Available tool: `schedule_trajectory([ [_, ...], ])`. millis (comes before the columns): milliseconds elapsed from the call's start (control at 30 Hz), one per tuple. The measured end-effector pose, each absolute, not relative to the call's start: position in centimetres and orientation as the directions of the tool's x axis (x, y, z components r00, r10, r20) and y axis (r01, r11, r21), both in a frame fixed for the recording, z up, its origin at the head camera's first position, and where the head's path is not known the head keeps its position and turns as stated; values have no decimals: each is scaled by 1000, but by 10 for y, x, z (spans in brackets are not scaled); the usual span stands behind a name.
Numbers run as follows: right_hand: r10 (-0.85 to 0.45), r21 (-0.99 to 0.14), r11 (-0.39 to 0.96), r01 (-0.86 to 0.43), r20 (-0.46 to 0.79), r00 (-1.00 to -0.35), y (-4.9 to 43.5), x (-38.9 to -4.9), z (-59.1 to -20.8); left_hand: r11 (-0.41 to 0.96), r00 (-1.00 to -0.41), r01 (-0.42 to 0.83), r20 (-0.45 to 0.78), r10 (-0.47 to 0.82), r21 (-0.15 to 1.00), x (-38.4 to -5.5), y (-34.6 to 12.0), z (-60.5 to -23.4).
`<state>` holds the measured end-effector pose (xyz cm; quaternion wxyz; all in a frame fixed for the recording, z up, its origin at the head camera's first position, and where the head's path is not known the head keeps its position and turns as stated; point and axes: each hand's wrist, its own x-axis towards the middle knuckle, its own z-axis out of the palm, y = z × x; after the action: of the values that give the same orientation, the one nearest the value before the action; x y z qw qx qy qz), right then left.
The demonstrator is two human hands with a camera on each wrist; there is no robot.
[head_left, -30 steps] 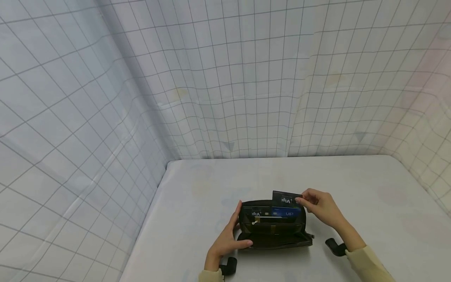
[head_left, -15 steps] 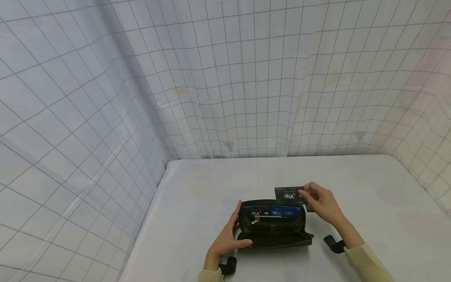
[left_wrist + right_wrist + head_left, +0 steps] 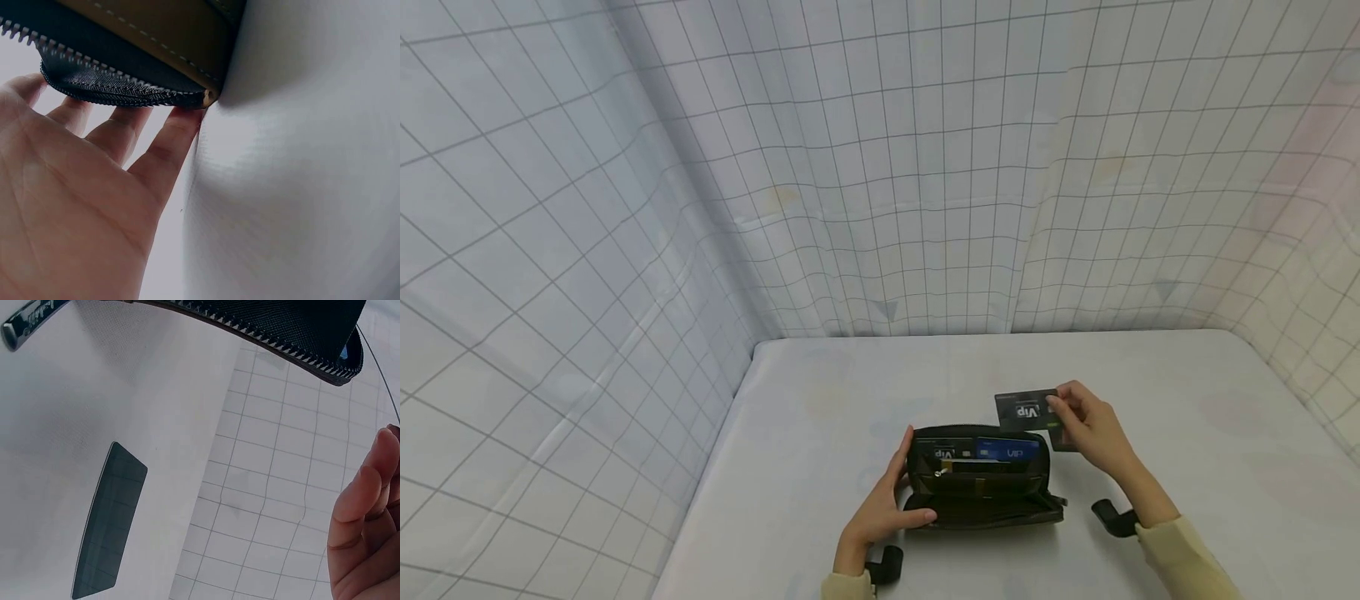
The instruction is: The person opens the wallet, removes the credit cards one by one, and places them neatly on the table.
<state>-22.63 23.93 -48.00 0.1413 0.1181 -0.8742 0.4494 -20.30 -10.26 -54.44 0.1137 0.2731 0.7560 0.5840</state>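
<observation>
A dark zip-around wallet [image 3: 977, 510] stands unzipped and spread wide on the table. My left hand [image 3: 880, 508] holds its left end, thumb over the lower flap and fingers along the upper half; in the left wrist view the fingertips meet the zipper edge [image 3: 112, 100]. Inside the upper half sit a black card [image 3: 943, 450] and a blue card [image 3: 1007, 450] in slots. Between thumb and fingers, my right hand [image 3: 1093, 425] pinches a black "Vip" card [image 3: 1018, 408] above the wallet's upper right edge; in the right wrist view it appears as a thin edge-on line.
Another dark card [image 3: 111, 519] lies flat on the white table [image 3: 820, 467], just right of the wallet and partly under my right hand. A metal zipper pull [image 3: 28, 325] sticks out from the wallet's right end. Gridded white cloth [image 3: 887, 208] hangs around the table.
My right hand has drawn the black card up and to the right, away from the wallet's upper edge. The dark card on the table has come into view beneath. The left hand stays put.
</observation>
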Motion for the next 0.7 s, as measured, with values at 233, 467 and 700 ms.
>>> schedule_trajectory([
  [233, -48, -748, 585, -314, 354, -934, 249, -229, -478, 186, -834, 244, 108, 540, 952, -206, -102, -549],
  [467, -26, -766, 580, -277, 323, -946, 263, -228, -480, 186, -829, 245, 106, 550, 952, -207, -103, -549],
  [700, -28, -758, 602, -251, 294, -955, 277, -233, -484, 177, -832, 233, 102, 546, 956, -206, -103, -548],
])
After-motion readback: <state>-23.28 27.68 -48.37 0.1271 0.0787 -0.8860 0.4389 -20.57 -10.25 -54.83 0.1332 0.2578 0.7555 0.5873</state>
